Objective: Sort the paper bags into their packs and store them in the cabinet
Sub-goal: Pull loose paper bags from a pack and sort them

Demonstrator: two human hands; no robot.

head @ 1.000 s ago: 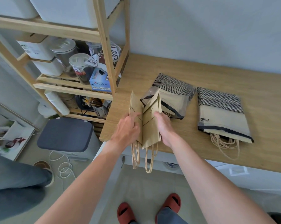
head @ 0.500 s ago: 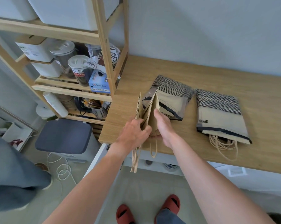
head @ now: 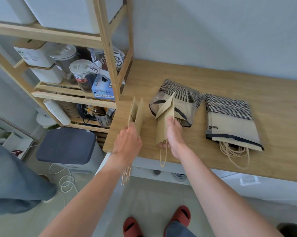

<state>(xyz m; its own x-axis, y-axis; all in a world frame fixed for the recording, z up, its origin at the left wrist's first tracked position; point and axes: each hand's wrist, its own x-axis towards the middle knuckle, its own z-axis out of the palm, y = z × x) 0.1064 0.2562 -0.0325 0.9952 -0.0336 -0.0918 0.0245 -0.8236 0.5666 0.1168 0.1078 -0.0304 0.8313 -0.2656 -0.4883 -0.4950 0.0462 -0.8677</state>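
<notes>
My left hand grips folded brown paper bags, held upright over the wooden counter's left front corner, their cord handles dangling below my wrist. My right hand holds another brown paper bag by its middle, its top flap bent, right in front of the open mouth of a striped plastic pack lying on the counter. A second striped pack lies to the right, filled with bags whose rope handles stick out toward me.
The wooden counter runs along a grey wall. A wooden shelf unit with jars, boxes and a utensil holder stands at the left. A grey-lidded bin sits below. Another person's trouser leg is at far left.
My hands have moved apart, splitting the bundle: the left keeps some bags, the right has carried one bag toward the open pack. The other person's leg shifted right.
</notes>
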